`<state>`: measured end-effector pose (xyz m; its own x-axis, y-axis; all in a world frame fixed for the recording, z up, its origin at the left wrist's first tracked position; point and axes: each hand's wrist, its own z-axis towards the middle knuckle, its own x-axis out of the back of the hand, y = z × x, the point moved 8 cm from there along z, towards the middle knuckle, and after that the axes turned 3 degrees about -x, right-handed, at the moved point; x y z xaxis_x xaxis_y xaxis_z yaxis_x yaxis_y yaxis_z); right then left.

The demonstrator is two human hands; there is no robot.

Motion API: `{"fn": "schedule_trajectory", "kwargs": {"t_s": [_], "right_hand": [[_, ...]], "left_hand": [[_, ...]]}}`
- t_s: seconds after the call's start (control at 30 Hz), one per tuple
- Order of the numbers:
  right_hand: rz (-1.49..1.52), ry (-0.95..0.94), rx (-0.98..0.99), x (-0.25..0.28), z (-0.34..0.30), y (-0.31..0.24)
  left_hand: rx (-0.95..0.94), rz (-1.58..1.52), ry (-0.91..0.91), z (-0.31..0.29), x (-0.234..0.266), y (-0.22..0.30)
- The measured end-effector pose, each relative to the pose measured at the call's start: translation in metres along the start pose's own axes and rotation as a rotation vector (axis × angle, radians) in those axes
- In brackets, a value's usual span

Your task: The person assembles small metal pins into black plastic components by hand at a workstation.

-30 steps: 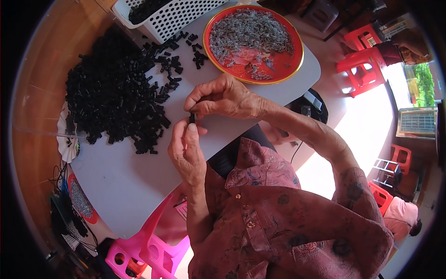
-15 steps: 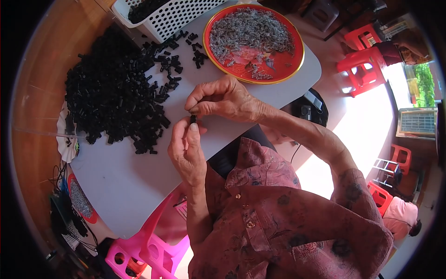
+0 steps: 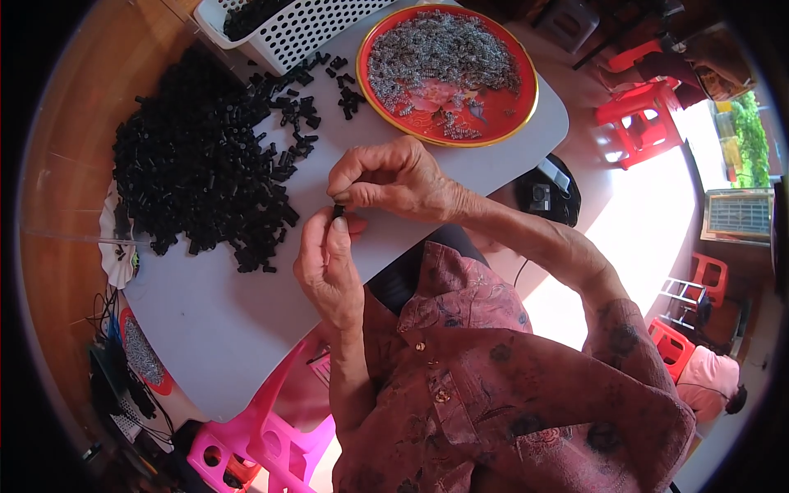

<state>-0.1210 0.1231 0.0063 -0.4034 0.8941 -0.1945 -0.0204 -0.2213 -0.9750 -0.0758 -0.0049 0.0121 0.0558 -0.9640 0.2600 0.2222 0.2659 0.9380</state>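
Observation:
My left hand (image 3: 330, 275) pinches a small black plastic tube-like part (image 3: 339, 211) upright between thumb and fingers. Right above it, the thumb and fingertips of my right hand (image 3: 396, 182) are pressed together at the part's top end. Whatever those fingertips hold is too small and covered to make out. To the left spreads a big heap of similar black plastic parts (image 3: 205, 164). Beyond my right hand, a red round tray (image 3: 493, 123) with a gold rim holds a pile of small metal springs (image 3: 444, 53).
A white perforated basket (image 3: 300, 41) with black parts stands at the table's far side. Under my hands is the pale table (image 3: 214, 329). A pink plastic stool (image 3: 279, 448) stands by its near edge. Red stools (image 3: 637, 123) and a person in pink (image 3: 708, 378) are at the right.
Both hands keep the same pinch over the table. My left hand has shifted very slightly left with the black part; otherwise little differs.

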Motion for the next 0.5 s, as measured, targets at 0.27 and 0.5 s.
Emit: {"fn": "schedule_trajectory", "kwargs": {"t_s": [0.27,0.5], "right_hand": [[-0.140,0.001,0.121,-0.002,-0.001,-0.010],[-0.349,-0.023,0.276,-0.005,-0.003,-0.020]], "left_hand": [[-0.012,0.037,-0.017,-0.001,-0.001,0.001],[-0.040,0.066,-0.022,0.000,-0.003,0.005]]}}
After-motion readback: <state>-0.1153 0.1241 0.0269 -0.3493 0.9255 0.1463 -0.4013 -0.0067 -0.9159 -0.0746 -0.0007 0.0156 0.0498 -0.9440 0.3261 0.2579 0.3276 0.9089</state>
